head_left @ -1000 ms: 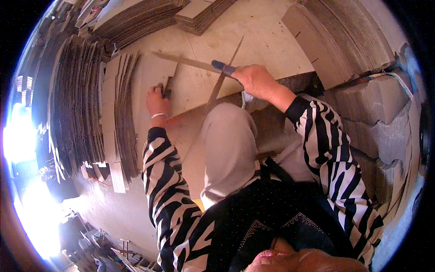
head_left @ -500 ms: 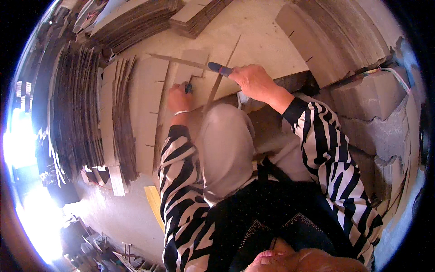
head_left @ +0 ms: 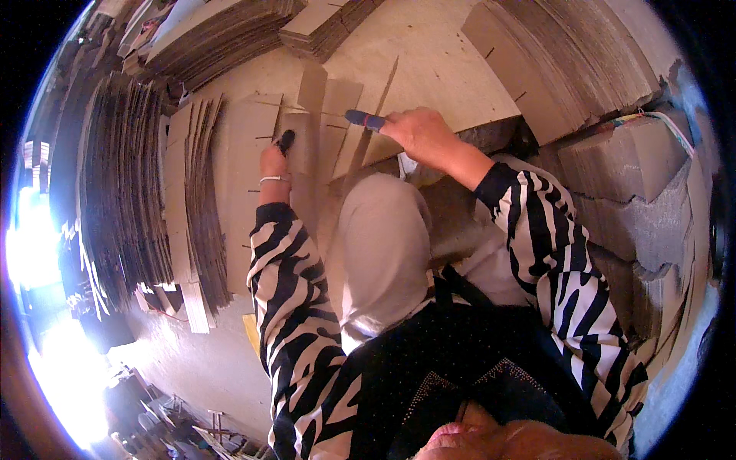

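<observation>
In the head view, the left hand (head_left: 274, 162) is at the right edge of a slotted cardboard sheet (head_left: 247, 157), left on the desk (head_left: 452, 65); the sheet's long axis runs near to far, slots facing right. The right hand (head_left: 423, 136) points left across a thin cardboard strip (head_left: 387, 86). Whether either hand's fingers pinch, I cannot tell. Likely step: handling slotted pieces; next calls for lining up slots.
</observation>
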`<control>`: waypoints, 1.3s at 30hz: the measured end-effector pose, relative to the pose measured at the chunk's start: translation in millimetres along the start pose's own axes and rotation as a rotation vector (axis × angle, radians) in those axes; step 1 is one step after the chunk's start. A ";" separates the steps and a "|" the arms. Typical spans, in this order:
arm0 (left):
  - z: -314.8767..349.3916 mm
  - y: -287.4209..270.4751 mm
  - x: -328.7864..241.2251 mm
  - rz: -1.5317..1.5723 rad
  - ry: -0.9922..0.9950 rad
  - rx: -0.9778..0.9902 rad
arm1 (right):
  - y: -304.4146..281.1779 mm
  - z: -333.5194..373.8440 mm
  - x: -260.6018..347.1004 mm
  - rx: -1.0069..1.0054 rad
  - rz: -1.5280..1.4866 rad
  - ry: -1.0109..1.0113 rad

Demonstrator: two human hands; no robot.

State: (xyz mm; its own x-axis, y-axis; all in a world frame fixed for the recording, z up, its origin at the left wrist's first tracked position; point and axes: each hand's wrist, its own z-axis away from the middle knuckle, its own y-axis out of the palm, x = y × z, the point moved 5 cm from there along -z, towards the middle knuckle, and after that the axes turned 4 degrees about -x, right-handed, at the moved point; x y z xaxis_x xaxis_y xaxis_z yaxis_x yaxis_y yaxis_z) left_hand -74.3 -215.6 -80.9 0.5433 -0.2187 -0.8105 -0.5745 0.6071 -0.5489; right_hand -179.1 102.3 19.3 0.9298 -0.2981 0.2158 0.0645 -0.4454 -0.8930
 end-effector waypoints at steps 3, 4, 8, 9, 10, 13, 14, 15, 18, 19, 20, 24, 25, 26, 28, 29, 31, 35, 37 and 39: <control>35.8 4.9 -36.5 0.250 0.001 0.073 | 9.8 4.7 -8.3 0.066 0.013 0.018; 44.1 8.0 -45.6 0.315 0.060 0.113 | 13.8 6.7 -12.7 0.070 0.004 0.046; 46.4 -26.9 -36.4 -0.251 0.203 0.124 | -11.8 -2.5 -36.8 0.131 0.032 0.240; 44.1 -30.3 -36.2 -0.575 0.375 0.064 | -28.4 1.0 -51.8 0.083 0.058 0.278; 44.5 -31.1 -34.2 -0.899 0.545 -0.006 | -32.4 7.1 -71.3 0.038 0.078 0.316; 77.6 -29.9 -20.0 -1.265 0.161 0.072 | -43.7 26.8 -106.5 0.183 0.161 0.548; 91.5 -34.1 -19.6 -1.277 0.138 0.069 | -35.7 30.7 -115.9 0.153 0.133 0.564; 103.8 -37.9 -19.0 -1.288 0.114 0.065 | -23.2 34.8 -124.2 0.124 0.104 0.580; 113.0 -30.6 -20.7 -1.178 0.045 0.065 | -24.1 44.9 -138.3 0.115 0.020 0.593; 112.7 -30.4 -20.3 -1.120 0.019 0.065 | -28.3 47.5 -142.5 0.126 -0.012 0.587; 108.4 -29.2 -9.7 -0.967 0.078 0.059 | -32.1 51.1 -152.7 0.174 0.019 0.677; 120.6 -70.5 31.5 -0.574 0.244 -0.089 | -72.9 65.3 -154.6 -0.084 0.062 0.688; 115.5 -67.3 20.5 -0.488 0.321 -0.113 | -104.8 78.1 -153.9 0.033 0.251 0.715; 119.8 -82.8 5.9 -0.552 0.330 -0.226 | -105.3 99.6 -163.8 0.091 0.427 0.777; 110.1 -122.2 -15.1 -0.639 0.498 -0.251 | -107.8 148.2 -175.6 0.236 0.617 0.908; 111.3 -163.4 -19.4 -0.643 0.604 -0.427 | -94.4 149.1 -176.9 0.241 0.640 0.835; 93.3 -212.6 -39.0 -0.735 0.540 -0.495 | -94.2 167.7 -187.1 0.236 0.746 0.754; 62.4 -316.9 -17.7 -1.041 0.302 -0.513 | -74.5 186.1 -251.0 -0.041 0.510 0.741; 53.9 -316.5 -22.8 -1.182 0.058 -0.582 | -89.7 194.3 -262.4 -0.122 0.441 0.801; 65.9 -302.2 -15.0 -1.258 0.254 -0.619 | -101.7 174.7 -235.8 -0.258 0.264 0.858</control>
State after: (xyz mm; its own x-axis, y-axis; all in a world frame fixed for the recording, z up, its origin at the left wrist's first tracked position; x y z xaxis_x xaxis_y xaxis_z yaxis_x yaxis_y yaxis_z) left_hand 131.4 -345.4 110.6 0.7993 -0.5217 0.2984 -0.0058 -0.5032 -0.8642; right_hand -341.7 365.3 -9.8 0.3104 -0.8921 0.3283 -0.2886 -0.4175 -0.8616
